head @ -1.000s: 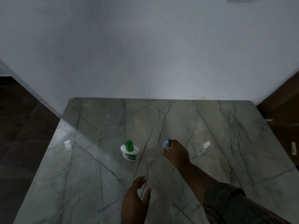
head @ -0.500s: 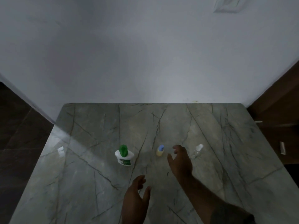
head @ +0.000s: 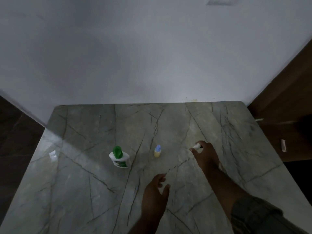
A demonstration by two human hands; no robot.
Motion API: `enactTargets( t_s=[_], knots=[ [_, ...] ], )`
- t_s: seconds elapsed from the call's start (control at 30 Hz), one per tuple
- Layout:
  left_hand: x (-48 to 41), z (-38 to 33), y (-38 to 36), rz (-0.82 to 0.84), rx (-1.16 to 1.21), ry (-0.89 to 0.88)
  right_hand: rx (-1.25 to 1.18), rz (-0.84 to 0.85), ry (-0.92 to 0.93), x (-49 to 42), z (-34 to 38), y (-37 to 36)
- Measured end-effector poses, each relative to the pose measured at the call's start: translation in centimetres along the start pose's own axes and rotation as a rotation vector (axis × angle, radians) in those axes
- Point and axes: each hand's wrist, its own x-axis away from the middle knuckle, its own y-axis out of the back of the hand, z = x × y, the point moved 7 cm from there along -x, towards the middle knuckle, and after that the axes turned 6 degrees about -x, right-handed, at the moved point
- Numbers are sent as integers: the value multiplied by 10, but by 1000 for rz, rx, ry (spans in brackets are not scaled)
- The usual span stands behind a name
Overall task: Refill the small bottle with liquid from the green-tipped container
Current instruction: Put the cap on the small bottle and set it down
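Observation:
A white container with a green tip (head: 119, 157) stands upright on the marble table (head: 81, 174). To its right stands the small yellowish bottle with a blue cap (head: 157, 151), and no hand touches it. Farther right, my right hand (head: 205, 153) reaches forward, its thumb and forefinger on either side of a small white-clear piece (head: 196, 146) that they pinch. My left hand (head: 155, 191) hovers low near the front of the table with fingers relaxed and spread, holding nothing.
A pale wall (head: 152, 56) runs along the table's far edge. Dark floor lies to the left, and brown wooden furniture (head: 287, 98) stands to the right. A bright glare spot (head: 52, 154) shows on the table's left side.
My right hand let go of the small blue-capped bottle, which now stands alone, and moved right onto the small white-clear piece. My left hand has stayed in place.

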Motion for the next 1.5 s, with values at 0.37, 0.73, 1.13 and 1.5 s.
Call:
enactTargets(
  t_s=[0.37, 0.73, 1.13, 1.5],
  knots=[
    [-32, -14, -33, 26, -137, -156, -49, 468, 201, 68, 50, -41],
    [-53, 30, -32, 43, 57, -3, -41, 859, 578, 93, 117, -63],
    [-54, 48, -14, -16, 177, 8, 315, 918, 541, 107, 147, -77],
    [-46, 54, -7, -17, 115, -7, 277, 864, 469, 118, 152, -81]
  ],
)
